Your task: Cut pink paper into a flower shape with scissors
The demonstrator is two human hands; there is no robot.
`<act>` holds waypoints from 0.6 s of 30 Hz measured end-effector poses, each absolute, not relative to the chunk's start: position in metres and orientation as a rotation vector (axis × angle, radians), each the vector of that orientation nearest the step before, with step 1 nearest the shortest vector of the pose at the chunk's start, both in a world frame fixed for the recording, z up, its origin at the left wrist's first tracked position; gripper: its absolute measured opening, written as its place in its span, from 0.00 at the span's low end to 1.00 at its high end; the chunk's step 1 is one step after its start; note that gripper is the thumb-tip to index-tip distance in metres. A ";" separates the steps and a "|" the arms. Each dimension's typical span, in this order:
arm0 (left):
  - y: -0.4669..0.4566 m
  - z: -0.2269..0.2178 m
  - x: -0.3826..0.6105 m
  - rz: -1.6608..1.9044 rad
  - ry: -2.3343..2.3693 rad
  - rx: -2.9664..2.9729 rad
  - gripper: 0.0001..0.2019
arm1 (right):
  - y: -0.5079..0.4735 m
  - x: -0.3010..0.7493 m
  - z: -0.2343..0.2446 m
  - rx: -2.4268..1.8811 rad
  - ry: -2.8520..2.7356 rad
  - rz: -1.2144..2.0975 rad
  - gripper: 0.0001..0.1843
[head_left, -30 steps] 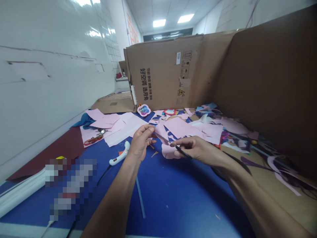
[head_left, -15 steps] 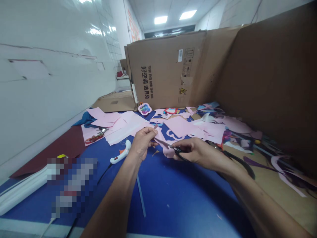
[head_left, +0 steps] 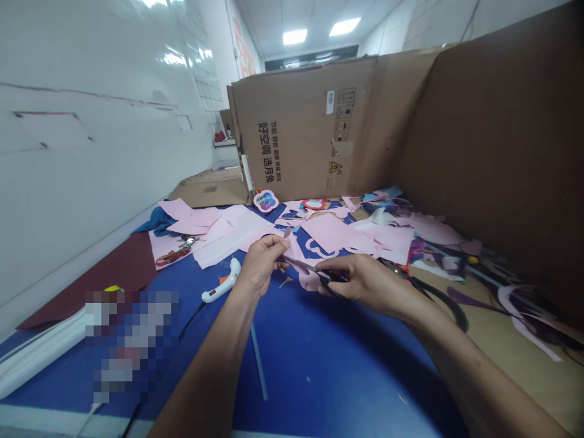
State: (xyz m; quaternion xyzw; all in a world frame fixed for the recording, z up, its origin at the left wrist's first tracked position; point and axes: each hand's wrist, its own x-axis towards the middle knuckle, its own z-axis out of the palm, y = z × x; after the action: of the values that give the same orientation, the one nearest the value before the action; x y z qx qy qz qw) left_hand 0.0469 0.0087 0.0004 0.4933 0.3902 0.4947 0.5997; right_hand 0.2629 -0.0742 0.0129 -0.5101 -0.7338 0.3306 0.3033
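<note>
My left hand (head_left: 262, 263) pinches one end of a pink paper cut-out (head_left: 308, 277) just above the blue sheet (head_left: 314, 359). My right hand (head_left: 360, 278) grips black-handled scissors (head_left: 314, 271), whose blades reach left across the pink piece toward my left fingers. Both hands are closed and almost touch over the paper.
A white glue gun (head_left: 222, 285) lies left of my left hand, with red-handled scissors (head_left: 176, 252) further left on pink sheets (head_left: 219, 234). Large cardboard panels (head_left: 310, 131) wall off the back and right. Several paper scraps (head_left: 387, 237) cover the far table.
My right hand shifted the scissors left so the blades now meet the pink piece near my left fingers. My left hand rose slightly and keeps its pinch.
</note>
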 end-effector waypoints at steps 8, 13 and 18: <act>0.009 0.001 0.047 1.146 0.911 1.151 0.13 | -0.077 0.261 0.019 -1.439 -2.011 0.756 0.14; 0.009 0.001 0.047 1.143 0.907 1.156 0.13 | -0.078 0.259 0.022 -1.457 -2.037 0.682 0.12; 0.009 0.001 0.047 1.139 0.907 1.164 0.13 | -0.078 0.259 0.023 -1.436 -2.037 0.678 0.11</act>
State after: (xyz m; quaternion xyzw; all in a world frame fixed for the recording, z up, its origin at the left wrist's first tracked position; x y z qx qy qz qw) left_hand 0.0470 0.0088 0.0010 0.5014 0.3905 0.4906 0.5962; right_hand 0.2589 -0.0775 0.0226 -0.5343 -0.7582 0.2523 0.2758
